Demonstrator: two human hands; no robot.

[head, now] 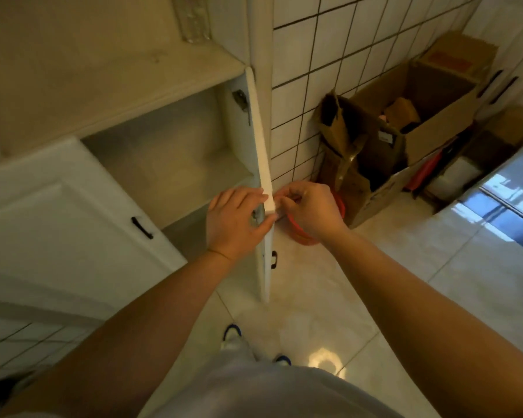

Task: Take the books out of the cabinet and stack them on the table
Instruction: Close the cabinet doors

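At the edge of the open white cabinet door [261, 164], both hands meet. The door swings out toward the person and is seen edge-on. The left hand [236, 221] lies on the inner side of the door, with its fingers [248, 196] spread a little and the tips touching the door's thin edge. The right hand [310, 209] is on the outer side, and its fingers [287, 196] are curled in close together against the door edge; I cannot tell if they pinch something small there.

The tall white cabinet [163, 152] stands open behind the door. Its pale shelves [175, 176] look bare from here, and I can see no books on them. To the left, a second white cabinet door [73, 224] with a short black handle [142, 228] is shut.

Behind the right hand, an orange round tub [305, 233] sits on the shiny pale tile floor [375, 282], just beside the white tiled wall [314, 86]. Farther right, open brown cardboard boxes [405, 140] stand against that wall. At the far right is a shiny blue-grey surface [507, 206] that mirrors a window; it is blurry.

At the bottom, the person's grey clothing [269, 393] and two white-and-blue shoes [232, 336] show.
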